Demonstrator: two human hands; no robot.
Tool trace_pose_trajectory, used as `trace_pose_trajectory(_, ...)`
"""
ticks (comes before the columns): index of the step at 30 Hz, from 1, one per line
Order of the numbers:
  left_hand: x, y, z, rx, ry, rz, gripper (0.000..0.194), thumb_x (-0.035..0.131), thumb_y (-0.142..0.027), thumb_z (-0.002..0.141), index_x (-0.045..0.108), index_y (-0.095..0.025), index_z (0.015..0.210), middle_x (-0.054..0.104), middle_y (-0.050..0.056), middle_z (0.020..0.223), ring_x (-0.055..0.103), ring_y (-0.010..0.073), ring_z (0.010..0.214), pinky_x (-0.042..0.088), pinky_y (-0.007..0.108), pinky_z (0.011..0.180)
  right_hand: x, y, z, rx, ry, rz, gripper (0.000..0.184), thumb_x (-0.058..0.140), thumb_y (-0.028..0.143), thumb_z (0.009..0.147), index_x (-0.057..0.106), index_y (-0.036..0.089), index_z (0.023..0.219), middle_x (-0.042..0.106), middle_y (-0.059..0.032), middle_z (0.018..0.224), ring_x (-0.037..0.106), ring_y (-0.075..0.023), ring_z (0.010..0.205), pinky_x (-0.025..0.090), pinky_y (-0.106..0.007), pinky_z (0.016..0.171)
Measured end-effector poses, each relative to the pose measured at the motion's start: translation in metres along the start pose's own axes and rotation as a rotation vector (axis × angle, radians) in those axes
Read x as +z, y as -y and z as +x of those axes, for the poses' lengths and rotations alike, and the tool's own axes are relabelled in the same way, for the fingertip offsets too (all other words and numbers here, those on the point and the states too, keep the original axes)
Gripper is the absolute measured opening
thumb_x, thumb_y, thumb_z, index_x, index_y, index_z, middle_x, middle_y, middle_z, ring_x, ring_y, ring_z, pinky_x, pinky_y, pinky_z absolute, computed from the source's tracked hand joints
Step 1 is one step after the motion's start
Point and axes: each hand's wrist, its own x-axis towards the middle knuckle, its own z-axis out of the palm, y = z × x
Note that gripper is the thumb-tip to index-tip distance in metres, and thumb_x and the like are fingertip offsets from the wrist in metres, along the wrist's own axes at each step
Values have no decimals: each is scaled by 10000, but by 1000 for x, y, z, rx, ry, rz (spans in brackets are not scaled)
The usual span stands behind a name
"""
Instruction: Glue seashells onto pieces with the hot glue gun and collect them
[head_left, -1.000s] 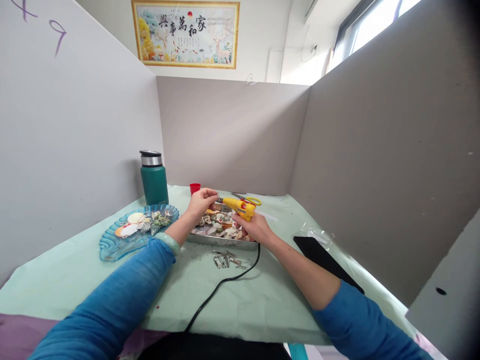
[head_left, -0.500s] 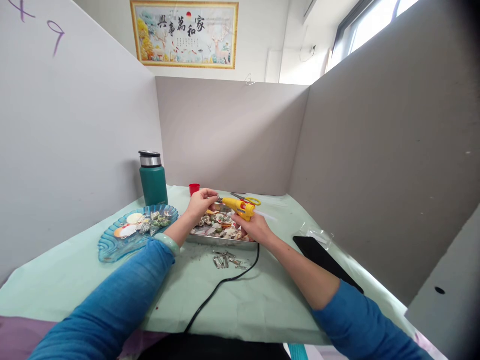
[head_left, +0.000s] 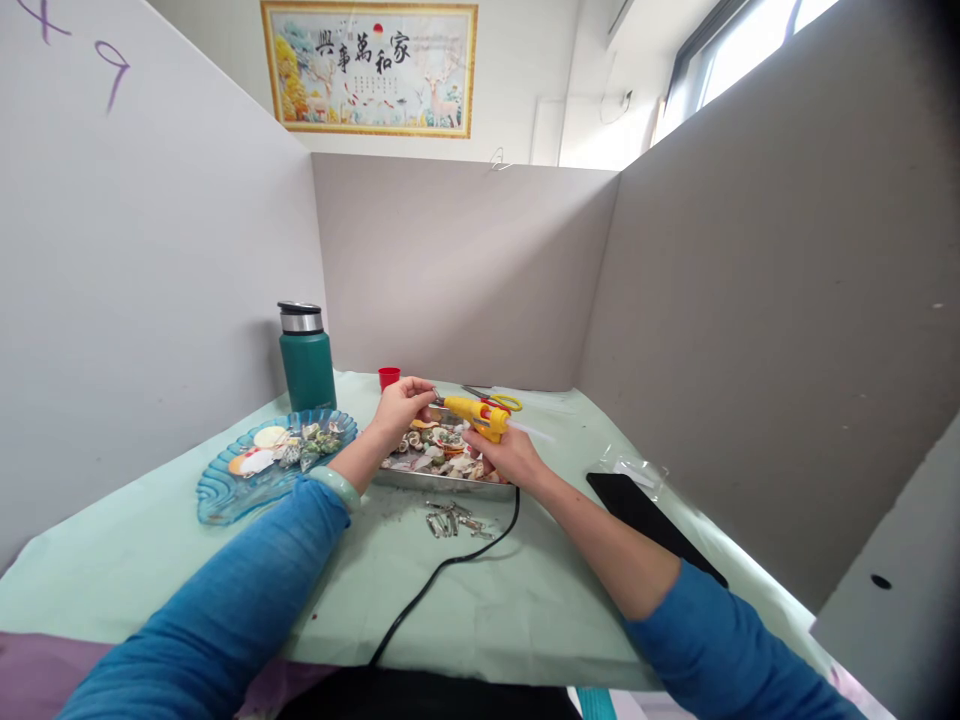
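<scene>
My right hand [head_left: 506,455] is wrapped round the handle of a yellow hot glue gun [head_left: 474,412], whose nozzle points left. A pale glue stick [head_left: 532,432] sticks out of its back end. At the nozzle tip, my left hand [head_left: 405,402] pinches a small, silvery thing too little to make out. Both hands are over a metal tray [head_left: 427,482] of assorted seashells [head_left: 439,445]. In front of the tray lies a small pile of silver metal clips [head_left: 454,520]. The gun's black cord [head_left: 442,570] runs toward me across the table.
A blue shell-shaped dish [head_left: 217,495] with shells sits at left, a green bottle [head_left: 307,370] behind it. Further back are a red cup [head_left: 388,377] and yellow-handled scissors [head_left: 506,402]. A black flat object [head_left: 649,520] and clear plastic wrap [head_left: 637,470] lie at right. Grey partitions [head_left: 465,270] surround the table.
Almost nothing differs. The small thing in my left fingers looks slightly shifted at the nozzle; the glue gun and both arms stay in place.
</scene>
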Motion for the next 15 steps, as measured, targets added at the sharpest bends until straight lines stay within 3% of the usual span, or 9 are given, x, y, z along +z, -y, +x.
trace_pose_trajectory(8,-6,4,6,-56,-92,8,251,728,-211,595,551,-145,760,579,-28,535,506,81,386,428,205,419,-4,2,0,49,-65,139,318,604,482,753,628,166,768,637,-10,621,505,-79,390,381,-187,352)
trace_pose_trajectory(12,-5,18,3,-194,170,268,167,724,-148,546,601,-151,659,566,-15,471,518,107,385,392,195,385,-4,1,5,99,-169,293,360,621,486,733,590,145,621,609,-17,545,486,-69,370,389,-189,381)
trace_pose_trajectory(15,-2,25,0,-169,267,430,109,700,-114,504,622,-164,561,596,-5,490,507,99,387,357,174,362,-3,1,7,119,-193,333,372,629,486,721,578,142,589,603,-18,529,478,-67,365,384,-191,382)
